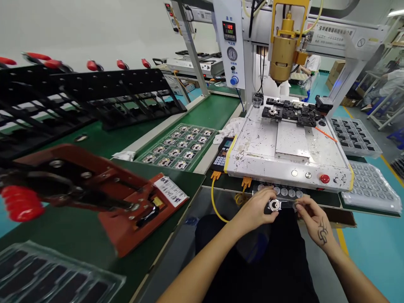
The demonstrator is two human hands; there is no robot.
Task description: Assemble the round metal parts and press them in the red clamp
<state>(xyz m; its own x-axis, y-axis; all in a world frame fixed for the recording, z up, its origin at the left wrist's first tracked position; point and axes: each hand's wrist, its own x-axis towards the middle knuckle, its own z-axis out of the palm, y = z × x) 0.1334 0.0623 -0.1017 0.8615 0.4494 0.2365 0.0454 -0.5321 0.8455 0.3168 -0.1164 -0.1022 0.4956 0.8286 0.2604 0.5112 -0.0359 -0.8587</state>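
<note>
The left hand (259,207) is clamped on a round metal part (275,205). At its three o'clock, the right hand (315,221) pinches clear film (288,203); the white machine (260,141) stands at one.

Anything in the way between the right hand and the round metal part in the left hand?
No solid obstacle visible. The left hand grips the round metal part; the right hand is close beside it. Something clear may span the gap, too small to tell. The pale discs lie beyond, not between.
</note>
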